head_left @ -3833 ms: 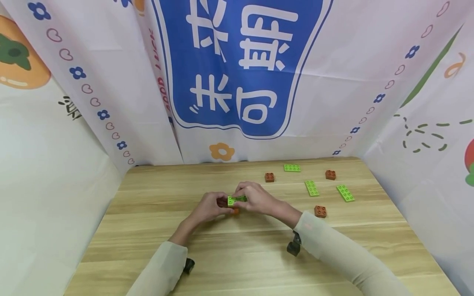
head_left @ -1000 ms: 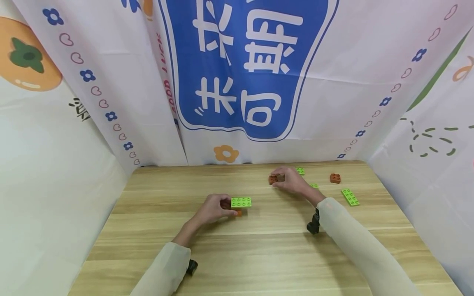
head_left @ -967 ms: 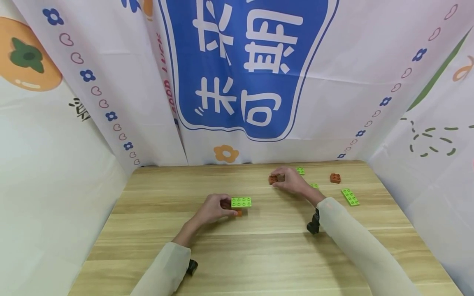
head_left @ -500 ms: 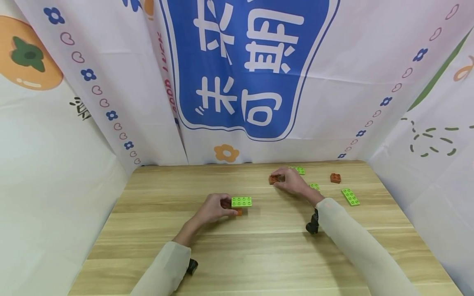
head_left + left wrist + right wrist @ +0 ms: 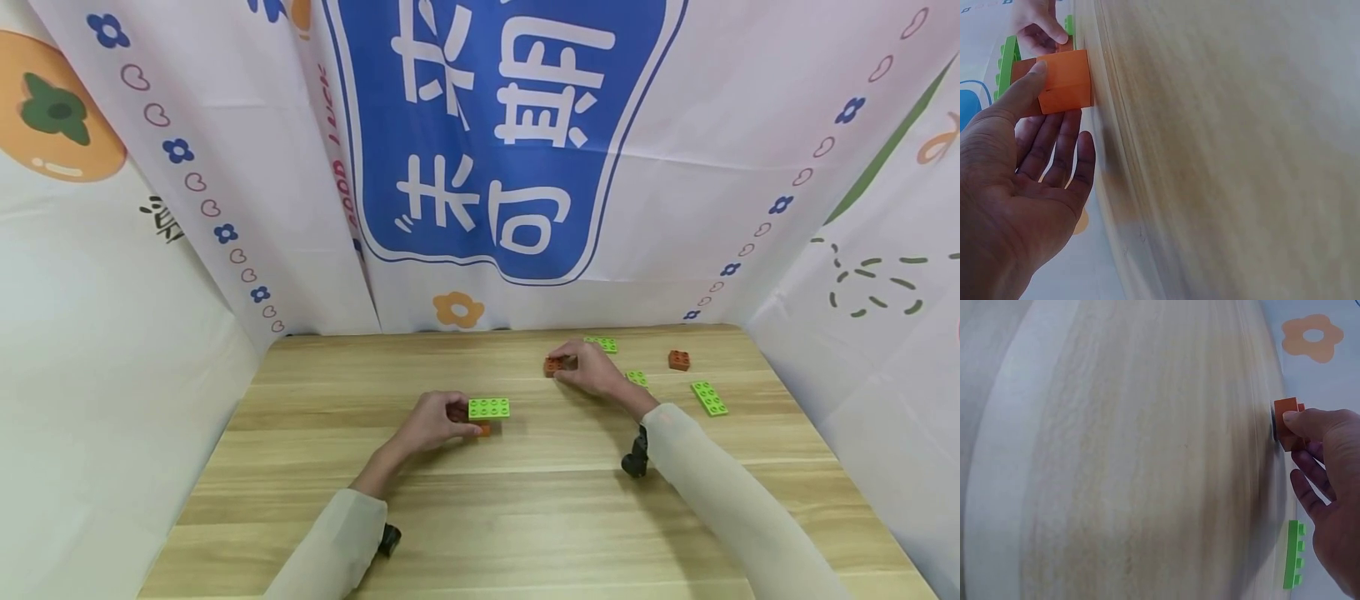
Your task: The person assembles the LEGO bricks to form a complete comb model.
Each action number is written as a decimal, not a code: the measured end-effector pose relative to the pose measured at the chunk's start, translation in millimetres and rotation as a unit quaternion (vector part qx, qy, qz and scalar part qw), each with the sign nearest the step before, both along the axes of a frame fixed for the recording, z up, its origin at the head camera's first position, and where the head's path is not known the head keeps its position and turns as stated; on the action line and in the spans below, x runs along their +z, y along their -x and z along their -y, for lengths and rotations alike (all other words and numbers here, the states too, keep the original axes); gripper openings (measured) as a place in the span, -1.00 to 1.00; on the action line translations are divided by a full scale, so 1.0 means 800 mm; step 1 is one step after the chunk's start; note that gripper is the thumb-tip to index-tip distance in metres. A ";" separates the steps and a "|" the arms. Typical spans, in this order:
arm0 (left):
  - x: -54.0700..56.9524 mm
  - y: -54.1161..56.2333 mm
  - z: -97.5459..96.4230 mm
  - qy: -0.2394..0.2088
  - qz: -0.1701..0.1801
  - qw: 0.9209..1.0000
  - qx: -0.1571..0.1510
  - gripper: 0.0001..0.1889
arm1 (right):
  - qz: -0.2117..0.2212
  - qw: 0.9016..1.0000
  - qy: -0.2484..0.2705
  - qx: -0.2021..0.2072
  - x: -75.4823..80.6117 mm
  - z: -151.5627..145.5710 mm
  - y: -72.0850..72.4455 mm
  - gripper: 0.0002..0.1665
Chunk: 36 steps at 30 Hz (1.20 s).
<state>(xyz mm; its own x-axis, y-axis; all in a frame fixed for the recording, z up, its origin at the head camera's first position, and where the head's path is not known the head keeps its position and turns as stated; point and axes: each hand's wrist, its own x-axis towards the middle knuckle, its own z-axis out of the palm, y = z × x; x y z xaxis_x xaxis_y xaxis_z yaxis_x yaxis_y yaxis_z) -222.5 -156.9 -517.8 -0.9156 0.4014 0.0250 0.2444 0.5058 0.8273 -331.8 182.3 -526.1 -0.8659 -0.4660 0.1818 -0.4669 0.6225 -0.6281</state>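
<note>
My left hand (image 5: 435,421) holds a small stack of toy building bricks near the middle of the table. An orange brick (image 5: 1065,81) forms the lower part, with my thumb pressed on its side. A lime-green plate with studs (image 5: 489,408) lies across the top and juts out to the right. Toward the back of the table, my right hand (image 5: 588,367) pinches a reddish-brown brick (image 5: 552,367). In the right wrist view, the thumb lies on the face of that brick (image 5: 1285,422), which is at the table surface; the other fingers are partly behind it.
Right of my right hand lie another reddish-brown brick (image 5: 679,360) and a green plate (image 5: 709,398). Two more green plates, one at the back (image 5: 603,344) and one beside my wrist (image 5: 637,378), are partly covered. Printed cloth (image 5: 480,300) hangs behind the wooden table (image 5: 487,525).
Earlier, my right hand was at the green plate on the stack; it has since moved right and back to the reddish-brown brick. My left hand has kept its hold. Over the last second little differs.
</note>
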 end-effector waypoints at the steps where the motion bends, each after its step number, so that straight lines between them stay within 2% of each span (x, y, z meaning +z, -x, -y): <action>1: 0.000 0.000 0.000 0.000 0.000 1.000 0.000 -0.69 | 0.001 1.000 0.001 0.001 0.001 0.000 -0.001 -0.56; 9: -0.001 0.001 0.000 -0.004 0.001 1.000 -0.001 -0.69 | -0.002 1.000 0.007 0.013 0.012 0.002 -0.008 -0.58; 15: -0.001 0.001 0.000 -0.006 0.001 1.000 -0.002 -0.69 | -0.021 1.000 0.001 0.015 0.021 0.004 -0.014 -0.58; 36: -0.001 0.000 0.000 -0.005 -0.001 1.000 -0.001 -0.70 | -0.087 0.994 0.019 0.068 0.053 0.030 -0.039 -0.56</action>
<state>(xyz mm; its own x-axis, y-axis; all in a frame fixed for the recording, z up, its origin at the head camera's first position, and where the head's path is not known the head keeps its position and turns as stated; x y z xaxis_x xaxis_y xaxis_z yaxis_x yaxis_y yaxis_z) -222.5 -157.2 -518.7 -0.9151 0.4022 0.0301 0.2459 0.4972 0.8320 -300.5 158.3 -483.3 -0.7498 -0.5658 0.3429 -0.6480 0.5235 -0.5532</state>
